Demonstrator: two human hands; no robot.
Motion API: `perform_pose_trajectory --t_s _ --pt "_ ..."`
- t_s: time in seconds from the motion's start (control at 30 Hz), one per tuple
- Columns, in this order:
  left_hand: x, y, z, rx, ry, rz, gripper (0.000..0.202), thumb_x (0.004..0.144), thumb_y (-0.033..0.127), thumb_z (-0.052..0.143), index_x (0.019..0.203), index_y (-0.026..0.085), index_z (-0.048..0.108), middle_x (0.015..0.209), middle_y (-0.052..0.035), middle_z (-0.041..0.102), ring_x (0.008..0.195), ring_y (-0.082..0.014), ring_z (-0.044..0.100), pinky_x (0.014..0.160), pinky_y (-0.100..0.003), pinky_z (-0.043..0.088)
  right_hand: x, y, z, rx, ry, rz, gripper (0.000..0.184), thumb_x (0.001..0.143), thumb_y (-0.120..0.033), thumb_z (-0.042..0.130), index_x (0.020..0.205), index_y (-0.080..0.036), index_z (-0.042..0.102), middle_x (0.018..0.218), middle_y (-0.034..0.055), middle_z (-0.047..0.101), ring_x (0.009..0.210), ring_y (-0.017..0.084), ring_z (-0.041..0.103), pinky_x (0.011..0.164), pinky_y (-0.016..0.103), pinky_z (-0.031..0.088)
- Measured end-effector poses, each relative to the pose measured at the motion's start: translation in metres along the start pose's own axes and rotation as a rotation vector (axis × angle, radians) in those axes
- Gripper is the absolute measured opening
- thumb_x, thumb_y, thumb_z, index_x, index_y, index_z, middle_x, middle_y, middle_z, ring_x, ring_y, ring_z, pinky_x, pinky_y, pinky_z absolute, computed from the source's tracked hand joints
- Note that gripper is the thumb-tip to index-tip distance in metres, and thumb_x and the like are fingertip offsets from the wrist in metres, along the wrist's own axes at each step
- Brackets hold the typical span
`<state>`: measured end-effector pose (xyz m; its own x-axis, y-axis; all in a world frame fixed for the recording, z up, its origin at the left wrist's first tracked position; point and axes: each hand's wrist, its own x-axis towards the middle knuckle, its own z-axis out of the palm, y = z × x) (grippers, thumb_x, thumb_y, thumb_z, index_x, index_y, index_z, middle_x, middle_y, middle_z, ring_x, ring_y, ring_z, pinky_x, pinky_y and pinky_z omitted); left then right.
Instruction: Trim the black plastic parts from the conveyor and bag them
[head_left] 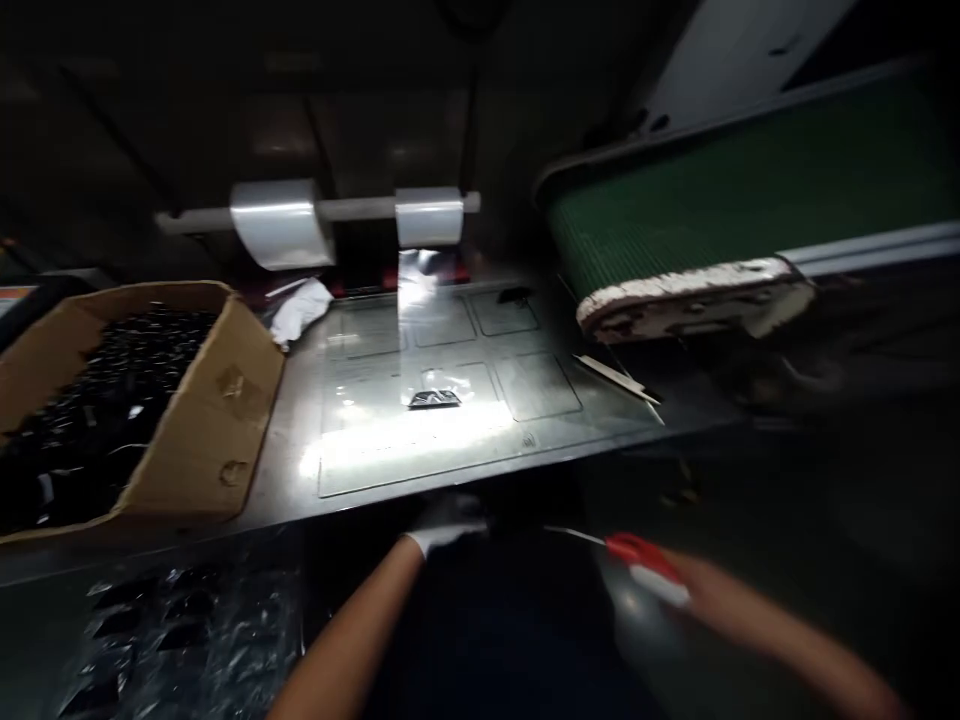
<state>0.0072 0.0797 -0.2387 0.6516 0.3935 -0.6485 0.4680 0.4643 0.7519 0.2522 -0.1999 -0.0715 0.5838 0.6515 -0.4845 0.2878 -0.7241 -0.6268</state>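
Note:
My left hand (446, 525), in a glove with a white cuff, is low in front of the table's near edge. Its fingers are dark and blurred, and I cannot make out whether they hold anything. To the right, my right hand (691, 580) grips a tool with a red handle (636, 552) and a thin, pale shaft pointing left; motion smears it. Beyond both hands, a small black part (433, 398) lies on the metal table, at the near end of a clear plastic film strip (420, 285). That strip hangs from the right-hand film roll (429, 218).
On the left stands a cardboard box (244, 400) of black parts, with several bagged black pieces (184, 635) below it. Another film roll (279, 222) shares the bar. Crumpled white material (301, 310) lies near the box. A green conveyor belt (720, 190) overhangs the right; a pale stick (616, 376) lies below.

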Motion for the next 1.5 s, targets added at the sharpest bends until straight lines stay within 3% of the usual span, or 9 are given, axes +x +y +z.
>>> perform_pose_trajectory --t_s 0.1,0.2,0.3,0.5,0.7,0.87,1.03,1.17,1.5 --pt "0.009 -0.007 0.029 -0.091 0.039 0.01 0.034 0.093 0.037 0.079 0.115 0.012 0.07 0.111 -0.0097 0.076 0.103 -0.024 0.073 0.097 -0.046 0.061 -0.013 0.015 -0.012 0.057 -0.246 0.029 0.046 0.086 -0.062 0.067 0.113 -0.03 0.084 0.108 0.0083 0.082 0.095 0.032 0.076 0.084 0.038 0.06" --pt "0.005 -0.009 0.063 -0.187 0.042 -0.009 0.056 0.088 0.041 0.085 0.131 0.013 0.062 0.125 -0.0163 0.075 0.112 -0.0262 0.075 0.103 -0.045 0.06 -0.022 0.046 -0.034 0.105 -0.219 0.118 0.048 0.079 -0.064 0.077 0.096 -0.021 0.084 0.083 0.007 0.08 0.073 0.025 0.073 0.071 0.033 0.058" --pt "-0.014 -0.002 0.088 -0.24 -0.059 -0.031 0.07 0.081 0.044 0.091 0.135 0.012 0.061 0.129 -0.02 0.075 0.118 -0.0298 0.075 0.109 -0.045 0.059 -0.034 0.087 -0.059 0.157 -0.005 0.18 0.052 0.065 -0.065 0.086 0.085 -0.018 0.083 0.079 0.0071 0.079 0.075 0.028 0.074 0.075 0.037 0.06" --pt "-0.079 0.047 0.106 -0.241 -0.211 0.04 0.06 0.082 0.04 0.091 0.129 0.012 0.069 0.122 -0.0188 0.079 0.117 -0.0355 0.076 0.111 -0.05 0.058 0.004 0.11 -0.068 0.244 0.654 0.035 0.064 0.085 -0.067 0.072 0.129 -0.02 0.076 0.145 0.0132 0.069 0.141 0.035 0.058 0.121 0.046 0.044" --pt "-0.127 0.089 0.105 -0.663 -0.198 0.342 0.035 0.088 0.035 0.087 0.12 0.028 0.074 0.115 -0.0062 0.082 0.106 -0.0279 0.08 0.097 -0.042 0.066 0.1 0.075 -0.017 0.309 0.794 0.0 0.072 0.085 -0.068 0.068 0.129 -0.011 0.069 0.137 0.0231 0.071 0.13 0.037 0.065 0.112 0.05 0.051" --pt "-0.148 0.114 0.087 -0.886 -0.02 0.532 0.026 0.092 0.041 0.082 0.116 0.036 0.076 0.117 0.0006 0.082 0.108 -0.0223 0.079 0.089 -0.032 0.067 0.104 0.013 0.033 0.373 0.333 -0.037 0.051 0.085 -0.064 0.07 0.084 -0.013 0.072 0.079 0.0183 0.076 0.071 0.032 0.073 0.061 0.042 0.059" --pt "-0.149 0.117 0.068 -0.868 0.113 0.641 0.03 0.087 0.041 0.087 0.115 0.04 0.077 0.12 0.0021 0.081 0.115 -0.0233 0.077 0.095 -0.036 0.066 0.037 -0.118 0.054 0.371 0.01 -0.682 0.023 0.093 -0.037 0.077 0.112 -0.023 0.078 0.1 0.0059 0.075 0.084 0.017 0.069 0.071 0.028 0.054" --pt "-0.151 0.116 0.061 -0.706 0.215 0.696 0.028 0.089 0.031 0.086 0.115 0.033 0.078 0.117 0.001 0.081 0.113 -0.0173 0.076 0.102 -0.028 0.061 0.02 -0.192 0.062 0.189 -0.131 -1.057 0.01 0.099 -0.021 0.067 0.105 -0.017 0.074 0.092 0.0032 0.071 0.074 0.011 0.061 0.064 0.024 0.048" --pt "-0.158 0.142 0.044 -0.376 0.152 0.618 0.04 0.091 0.03 0.083 0.131 0.029 0.074 0.13 -0.0048 0.077 0.122 -0.0252 0.073 0.107 -0.036 0.06 0.045 -0.201 0.049 0.034 -0.187 -1.021 0.007 0.091 -0.019 0.073 0.09 -0.02 0.066 0.075 -0.005 0.059 0.063 0.007 0.052 0.058 0.021 0.04"
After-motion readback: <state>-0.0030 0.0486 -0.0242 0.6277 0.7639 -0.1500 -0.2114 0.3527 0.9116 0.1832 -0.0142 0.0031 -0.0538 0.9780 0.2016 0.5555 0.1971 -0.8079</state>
